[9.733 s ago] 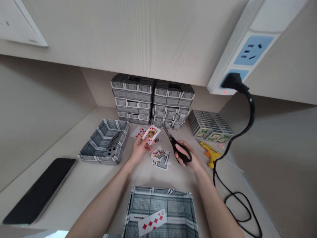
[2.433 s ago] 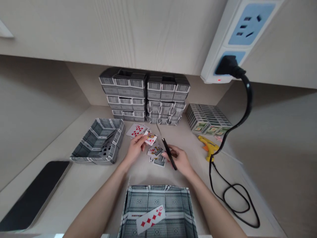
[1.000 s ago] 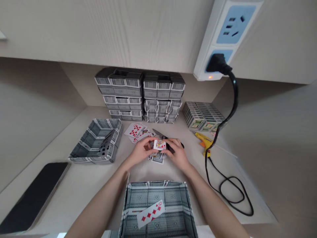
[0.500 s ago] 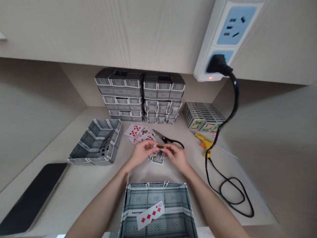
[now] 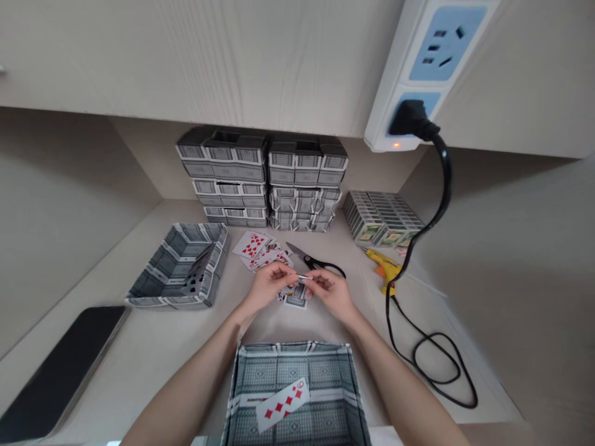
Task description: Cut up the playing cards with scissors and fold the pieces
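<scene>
Between them, my left hand (image 5: 273,282) and my right hand (image 5: 331,291) pinch a small playing card (image 5: 303,277), seen nearly edge-on at the middle of the desk. Just under my fingers lie loose cards, one back up (image 5: 296,300). Red-suited face-up cards (image 5: 253,244) are spread beyond my left hand. Scissors (image 5: 320,263) with black handles rest behind my right hand. Near me stands an open box made of cards (image 5: 320,371), with a six or nine of diamonds (image 5: 282,406) lying inside.
A card-made tray (image 5: 174,300) and a black phone-like slab (image 5: 65,371) lie left. Stacked card boxes (image 5: 227,167) stand at the back, card packs (image 5: 381,217) beside them. On the right are a yellow glue gun (image 5: 385,266), its cable (image 5: 439,378) and a power strip (image 5: 395,80).
The held card has tilted or folded, so its coloured face no longer shows and only a thin pale edge is visible. Both hands stay in nearly the same place.
</scene>
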`<state>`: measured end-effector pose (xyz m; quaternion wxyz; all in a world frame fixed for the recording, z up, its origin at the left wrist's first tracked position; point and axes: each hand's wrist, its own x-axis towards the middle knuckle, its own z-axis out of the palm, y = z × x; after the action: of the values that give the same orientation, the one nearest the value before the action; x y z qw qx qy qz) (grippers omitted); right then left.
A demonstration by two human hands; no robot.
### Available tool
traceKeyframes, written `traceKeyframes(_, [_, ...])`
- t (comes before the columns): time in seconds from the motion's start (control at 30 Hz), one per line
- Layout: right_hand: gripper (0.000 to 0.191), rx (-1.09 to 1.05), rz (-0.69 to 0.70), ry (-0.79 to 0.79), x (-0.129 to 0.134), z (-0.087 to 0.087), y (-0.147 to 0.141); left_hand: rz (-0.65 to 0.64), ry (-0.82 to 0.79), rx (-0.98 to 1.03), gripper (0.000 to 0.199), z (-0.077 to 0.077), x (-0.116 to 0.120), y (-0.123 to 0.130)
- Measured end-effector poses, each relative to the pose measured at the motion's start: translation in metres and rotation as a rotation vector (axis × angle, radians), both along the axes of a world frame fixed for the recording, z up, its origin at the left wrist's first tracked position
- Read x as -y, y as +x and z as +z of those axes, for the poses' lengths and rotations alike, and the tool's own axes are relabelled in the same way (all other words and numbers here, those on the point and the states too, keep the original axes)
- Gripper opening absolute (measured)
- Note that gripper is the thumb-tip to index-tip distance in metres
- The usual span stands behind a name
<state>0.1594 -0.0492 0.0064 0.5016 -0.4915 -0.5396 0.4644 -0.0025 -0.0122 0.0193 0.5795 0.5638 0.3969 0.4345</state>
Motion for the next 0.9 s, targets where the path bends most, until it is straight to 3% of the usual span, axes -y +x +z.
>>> traceKeyframes(0.4, [0.026, -0.112, 0.007, -0.064, -0.001, 0.004, 0.001, -0.133, -0.066, -0.01, 0.032, 0.002, 0.0, -0.003])
traceKeyframes(0.6, [0.026, -0.043, 0.069, -0.062, -0.002, -0.001, 0.003, -0.151, -0.09, -0.068, 0.023, -0.002, 0.0, -0.004])
traceKeyframes(0.9, [0.021, 0.46, -0.027, 0.301, 0.003, -0.008, 0.007, -0.134, -0.085, -0.094, 0.026, -0.003, -0.001, -0.004])
